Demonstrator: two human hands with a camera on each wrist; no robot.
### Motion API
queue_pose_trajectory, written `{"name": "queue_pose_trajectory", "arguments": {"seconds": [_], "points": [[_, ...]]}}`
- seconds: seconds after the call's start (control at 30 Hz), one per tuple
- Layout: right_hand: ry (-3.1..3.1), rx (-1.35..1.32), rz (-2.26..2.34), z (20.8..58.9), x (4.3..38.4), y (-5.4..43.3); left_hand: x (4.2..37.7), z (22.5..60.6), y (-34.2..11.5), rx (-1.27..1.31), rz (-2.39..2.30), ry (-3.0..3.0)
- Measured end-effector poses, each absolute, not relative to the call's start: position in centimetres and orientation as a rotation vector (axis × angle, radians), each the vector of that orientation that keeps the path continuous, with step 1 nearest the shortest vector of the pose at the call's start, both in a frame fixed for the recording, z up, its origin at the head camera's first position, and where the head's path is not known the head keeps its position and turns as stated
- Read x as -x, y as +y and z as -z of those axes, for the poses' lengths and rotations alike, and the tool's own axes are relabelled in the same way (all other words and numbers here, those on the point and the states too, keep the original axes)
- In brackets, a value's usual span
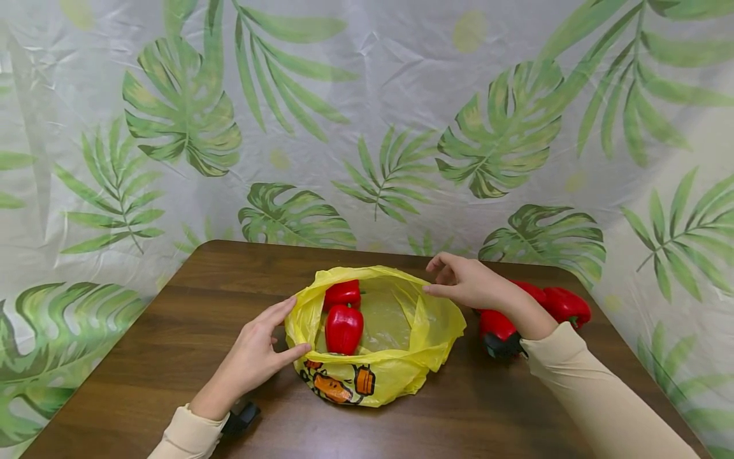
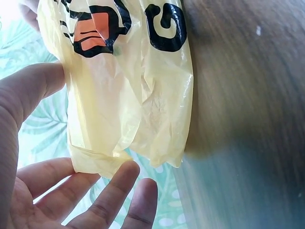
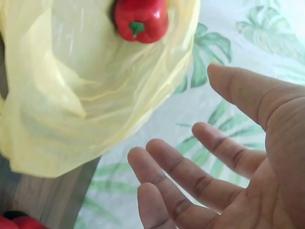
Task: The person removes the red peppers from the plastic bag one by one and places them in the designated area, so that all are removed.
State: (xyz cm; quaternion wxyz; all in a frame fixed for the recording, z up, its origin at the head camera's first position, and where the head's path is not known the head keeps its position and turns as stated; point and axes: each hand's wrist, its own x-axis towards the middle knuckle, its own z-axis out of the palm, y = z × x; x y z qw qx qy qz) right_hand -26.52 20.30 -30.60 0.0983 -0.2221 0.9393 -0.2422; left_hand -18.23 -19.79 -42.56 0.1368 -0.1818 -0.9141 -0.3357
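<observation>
Leaf-print cloth (image 1: pixel 395 95) backs a brown table (image 1: pixel 470 408) bearing a yellow bag (image 1: pixel 398 379). The left hand (image 1: pixel 252 347), fingers spread, touches its rim, probably holding the mouth wide; the right hand (image 1: pixel 478 284), relaxed and empty, hangs by the far rim. Two red peppers (image 1: pixel 344 329) lie inside; more peppers (image 1: pixel 566 306), too hidden to count, sit rightward.

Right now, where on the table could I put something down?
The table is bare beyond the left hand, toward the back-left corner, and between the yellow bag and right sleeve. It's crowded by the red peppers at right.
</observation>
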Motion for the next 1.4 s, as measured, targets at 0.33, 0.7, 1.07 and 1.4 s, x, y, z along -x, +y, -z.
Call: {"name": "queue_pose_trajectory", "arguments": {"seconds": [0.33,0.7,1.07,1.4], "points": [[2.691,0.818,0.646,30.4,27.2,17.1,18.2,42.6,-19.8,0.525,0.978,-2.652],[2.578,0.9,0.549,30.2,28.2,13.3,18.3,42.6,-19.9,0.531,0.971,-2.645],[2.519,0.973,0.421,30.7,28.5,10.5,18.4,42.4,-19.8,0.531,0.982,-2.65],[2.465,1.025,0.342,31.9,28.6,8.2,18.2,42.5,-19.8,0.537,0.988,-2.652]]}}
